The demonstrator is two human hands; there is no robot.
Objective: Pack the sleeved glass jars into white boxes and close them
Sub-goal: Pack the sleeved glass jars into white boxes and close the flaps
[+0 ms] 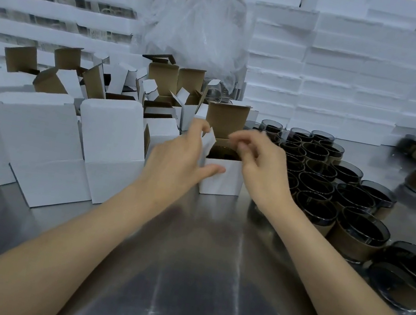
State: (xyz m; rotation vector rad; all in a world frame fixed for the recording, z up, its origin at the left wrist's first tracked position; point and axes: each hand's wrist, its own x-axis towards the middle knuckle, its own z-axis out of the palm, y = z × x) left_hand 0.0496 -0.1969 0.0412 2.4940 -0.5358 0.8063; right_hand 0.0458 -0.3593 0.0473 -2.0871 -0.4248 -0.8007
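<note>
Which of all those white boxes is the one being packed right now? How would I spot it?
Start at the shiny metal table and follow both forearms forward to where the left hand and right hand meet. Between them stands a small white box, apart from the box cluster on the left. Unlike its neighbours, it shows a dark glass jar inside and its brown-lined lid flap stands upright.

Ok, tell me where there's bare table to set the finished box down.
Free: the steel table in front of the white box, between the two forearms. A narrower bare strip lies far right, between the main cluster of sleeved jars and the foam stacks. Crowded: closed white boxes on the left, open boxes behind them.
</note>
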